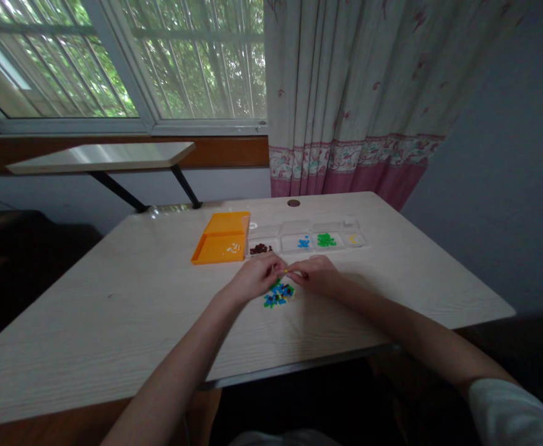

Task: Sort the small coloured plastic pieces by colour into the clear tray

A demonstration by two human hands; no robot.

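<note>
My left hand (260, 275) and my right hand (316, 275) meet over the table, fingertips pinched together around a small yellow piece (286, 271). Its exact kind is too small to make out. Just below them lies a cluster of small blue, green, dark and pale pieces (279, 293); whether they are joined cannot be told. Behind my hands are clear plastic boxes with brown pieces (260, 248), blue pieces (303, 241), green pieces (325, 240) and a few yellow pieces (353, 240).
An open orange case (220, 238) with several white pieces (234, 248) stands left of the clear boxes. The pale wooden table (160, 322) has a round hole (293, 203) at the back. A raised shelf (104, 155) is at the far left, near the window and curtain (345, 93).
</note>
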